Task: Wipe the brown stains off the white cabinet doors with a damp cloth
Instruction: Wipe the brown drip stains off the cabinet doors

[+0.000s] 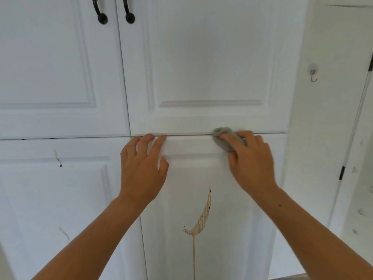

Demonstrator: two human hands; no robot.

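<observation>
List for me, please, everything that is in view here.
Doors: four, white, two upper, two lower.
Handles: two, dark, at the top, on the upper doors.
Stains: one big brown streak with a drip on the lower right door; two faint marks on the lower left door.
Cloth: one, grey, at the lower right door's top edge.
Hook: one, metal, on the white panel at right.
Hands: two; left hand flat on the lower right door, right hand holds the cloth.

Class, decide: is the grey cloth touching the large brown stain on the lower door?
Apart. The head view shows the cloth at the top of the door, with a white gap between it and the stain.
</observation>
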